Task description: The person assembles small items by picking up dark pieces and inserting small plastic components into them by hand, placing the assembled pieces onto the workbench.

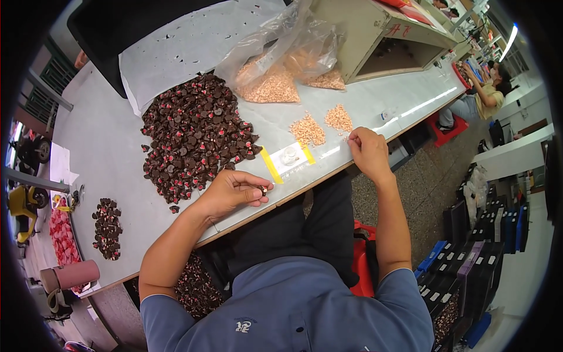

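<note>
My left hand (237,190) is closed in a pinch on a small dark piece (264,191) with a pale bit on it, just over the table's front edge. Beside that hand spreads a large heap of small dark brown pieces (193,129) with red and white marks. My right hand (369,154) has its fingertips drawn together at the near edge of a small pile of tan pieces (338,118); whatever they grip is too small to make out. A second tan pile (308,130) lies to its left. Between my hands a white card (290,158) is fixed down with yellow tape.
Clear plastic bags of tan pieces (270,85) stand at the back, beside a grey-green metal box (381,41). A smaller dark pile (107,229) and a pink cylinder (71,274) are at the left. Another person (489,88) sits far right.
</note>
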The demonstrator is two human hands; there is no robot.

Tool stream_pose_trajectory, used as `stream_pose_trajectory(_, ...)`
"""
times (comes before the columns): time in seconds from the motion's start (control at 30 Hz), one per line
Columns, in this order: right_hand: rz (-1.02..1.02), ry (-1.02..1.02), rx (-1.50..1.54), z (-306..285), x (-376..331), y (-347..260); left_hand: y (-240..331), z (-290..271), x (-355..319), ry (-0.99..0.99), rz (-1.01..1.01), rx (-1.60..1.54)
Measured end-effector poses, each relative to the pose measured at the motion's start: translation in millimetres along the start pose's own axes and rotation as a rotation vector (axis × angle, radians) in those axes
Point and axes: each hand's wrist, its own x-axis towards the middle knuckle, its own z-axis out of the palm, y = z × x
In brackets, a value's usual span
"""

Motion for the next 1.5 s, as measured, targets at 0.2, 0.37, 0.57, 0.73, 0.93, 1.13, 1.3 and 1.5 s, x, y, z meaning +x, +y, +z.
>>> stream_pose_trajectory(0.2, 0.091, -0.06, -0.008, 6.3, 1.7, -1.2, -2.2, -2.0, -4.4, -0.007, 0.011, -0.006)
stream_pose_trajectory(0.37, 0.086, -0.047, 0.302, -9.3, -4.8, -36.2, -1.7, -1.4, 1.4, -0.077, 0.031, 0.043)
stream_pose_trajectory(0.57, -0.329, -0.244, 0.571, 5.2, -10.6, -118.6, 1.9, -3.5, 0.7, -0.084, -0.015, 0.059)
stream_pose_trajectory(0.73, -0.427, -0.302, 0.612, 22.8, -8.6, -140.4, -0.1, -3.5, -0.3, -0.113, 0.015, 0.031)
stream_pose_trajectory(0.93, -0.449, -0.337, 0.551, 25.9, -7.2, -146.4, -4.7, -3.7, 0.2, -0.138, 0.043, 0.03)
stream_pose_trajectory(1.13, -0.468, -0.26, 0.517, 29.9, -9.5, -151.5, -3.8, -4.3, -1.9, -0.133, 0.018, 0.002)
stream_pose_trajectory(1.3, -0.34, -0.089, 0.632, 35.2, -14.8, -150.7, -0.7, -6.3, -2.0, -0.125, -0.01, -0.066)
stream_pose_trajectory(1.5, -0.571, -0.188, 0.531, 31.5, -8.9, -148.7, -1.2, -8.8, -3.1, -0.15, -0.018, -0.023)
